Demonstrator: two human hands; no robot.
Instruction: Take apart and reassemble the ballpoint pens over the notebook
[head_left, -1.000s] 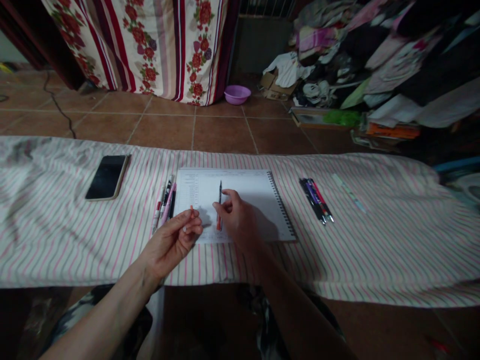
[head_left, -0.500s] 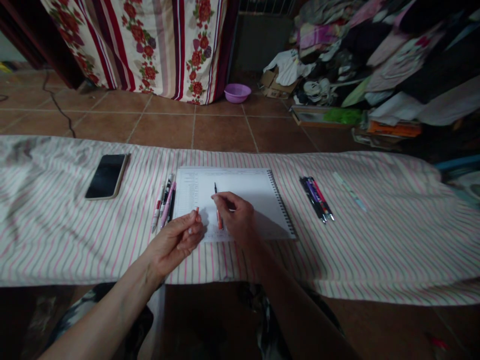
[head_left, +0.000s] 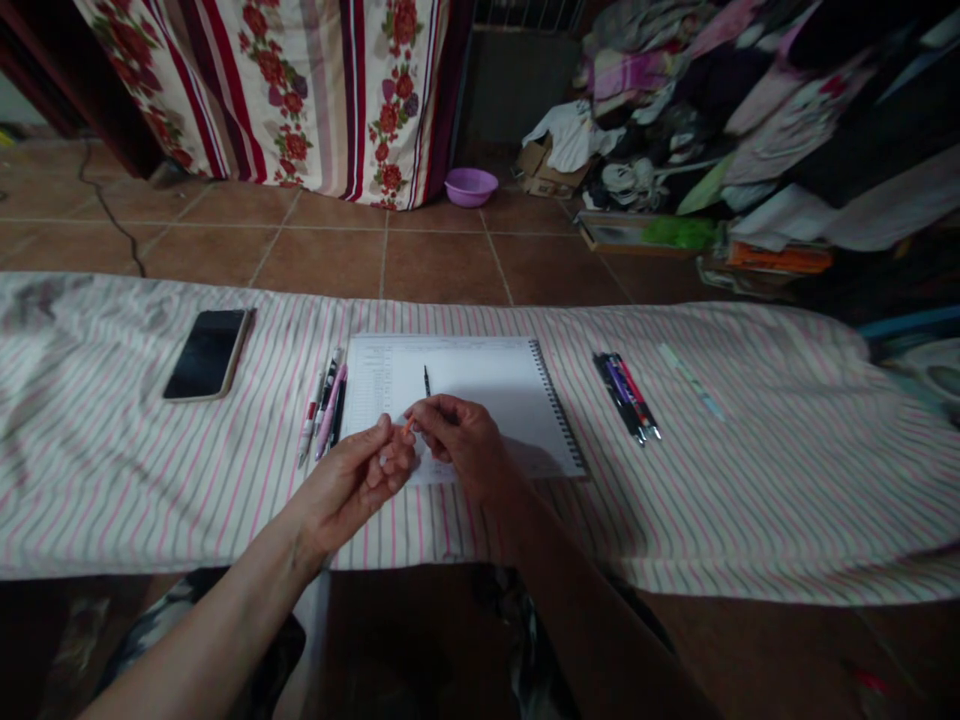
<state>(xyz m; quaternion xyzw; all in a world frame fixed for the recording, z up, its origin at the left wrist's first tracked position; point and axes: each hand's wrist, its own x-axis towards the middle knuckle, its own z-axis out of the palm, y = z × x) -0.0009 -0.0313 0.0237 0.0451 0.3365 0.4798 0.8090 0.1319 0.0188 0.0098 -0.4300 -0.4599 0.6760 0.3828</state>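
Both of my hands meet over the lower left of an open spiral notebook (head_left: 510, 375). My right hand (head_left: 469, 435) is closed, pinching a small orange piece (head_left: 409, 425), perhaps a pen cap, between thumb and fingertips. Palm up, my left hand (head_left: 367, 475) lies just left of it, its thumb apart from the half-curled fingers, which are close to the orange piece or touching it. On the page rests a pen (head_left: 427, 380) with a black upper part; my right hand hides its lower part. Several pens (head_left: 326, 405) lie along the notebook's left edge.
A phone (head_left: 208, 355) lies at the left on the striped cloth (head_left: 787, 450). Right of the notebook are several more pens (head_left: 628, 395) and a pale patterned pen (head_left: 691, 380). Beyond, on the tiled floor, stand a purple basin (head_left: 471, 187) and heaped clothes (head_left: 675, 90).
My right hand has moved left and down from above the pen to the orange piece, which my left hand was pinching. My left thumb and fingers have parted. The view has shifted slightly.
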